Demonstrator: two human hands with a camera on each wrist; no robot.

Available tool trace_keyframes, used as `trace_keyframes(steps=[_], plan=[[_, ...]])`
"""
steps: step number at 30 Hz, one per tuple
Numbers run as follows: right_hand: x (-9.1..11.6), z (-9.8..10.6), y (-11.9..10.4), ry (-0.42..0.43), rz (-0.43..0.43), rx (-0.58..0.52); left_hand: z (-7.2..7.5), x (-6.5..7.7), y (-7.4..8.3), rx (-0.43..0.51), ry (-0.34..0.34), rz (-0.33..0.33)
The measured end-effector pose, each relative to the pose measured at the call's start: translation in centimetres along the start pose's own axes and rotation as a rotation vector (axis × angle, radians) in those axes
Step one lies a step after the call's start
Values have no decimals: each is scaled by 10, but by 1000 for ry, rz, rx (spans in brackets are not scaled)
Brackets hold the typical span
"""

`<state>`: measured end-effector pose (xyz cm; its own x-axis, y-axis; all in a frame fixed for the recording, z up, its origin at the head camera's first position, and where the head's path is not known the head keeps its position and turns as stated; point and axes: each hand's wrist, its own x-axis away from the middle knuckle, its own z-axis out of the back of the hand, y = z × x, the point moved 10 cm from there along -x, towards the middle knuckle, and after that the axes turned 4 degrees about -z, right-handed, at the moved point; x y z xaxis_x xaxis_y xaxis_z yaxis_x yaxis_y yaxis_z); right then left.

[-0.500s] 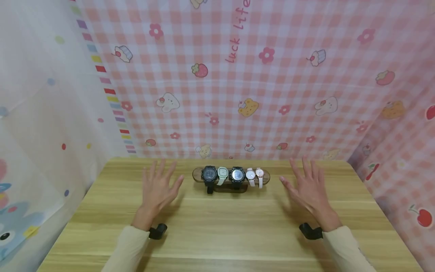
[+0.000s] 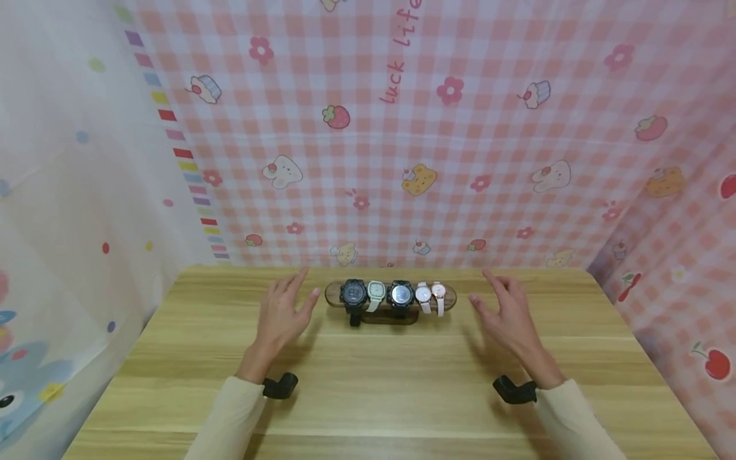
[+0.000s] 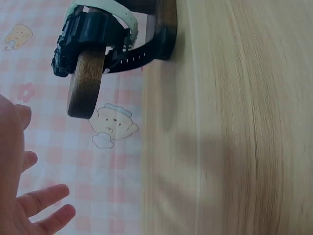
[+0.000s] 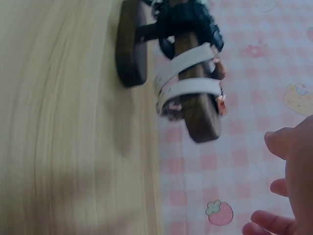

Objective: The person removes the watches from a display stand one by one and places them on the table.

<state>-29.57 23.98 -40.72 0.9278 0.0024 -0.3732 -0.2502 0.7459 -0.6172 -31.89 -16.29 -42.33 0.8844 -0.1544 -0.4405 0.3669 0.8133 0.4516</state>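
A dark wooden watch stand (image 2: 332, 295) stands near the back of the table, carrying several watches in a row. From left to right come a black digital watch (image 2: 353, 293), a pale green watch (image 2: 376, 291), a black watch with a silvery face (image 2: 400, 294) and two slim white-strapped watches (image 2: 423, 293). My left hand (image 2: 282, 316) hovers left of the stand, fingers extended and holding nothing. On the other side, my right hand (image 2: 509, 317) mirrors it, its thumb toward the stand's right end. In the right wrist view, the two white straps (image 4: 188, 88) loop round the bar.
The wooden table (image 2: 368, 377) reaches back to a pink checked cloth (image 2: 374, 153) hung behind it. A whitish patterned cloth (image 2: 63, 211) hangs on the left. Black wrist cameras (image 2: 280, 386) sit on both wrists.
Both hands have moved inward toward the ends of the watch stand and turned, palms now facing more toward each other. The stand and watches have stayed in place.
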Motion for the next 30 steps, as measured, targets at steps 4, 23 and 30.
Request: trace_keyframes(steps=[4,23,30], plan=[[0,-7,2,-46,-78,-65,-7,-1,-2,109,-24,42],[-13,-34,-6,-83,-173,-188,-37,-4,3,306,-48,97],[-17,-44,-15,-96,-174,-186,-43,-5,6,363,-39,87]])
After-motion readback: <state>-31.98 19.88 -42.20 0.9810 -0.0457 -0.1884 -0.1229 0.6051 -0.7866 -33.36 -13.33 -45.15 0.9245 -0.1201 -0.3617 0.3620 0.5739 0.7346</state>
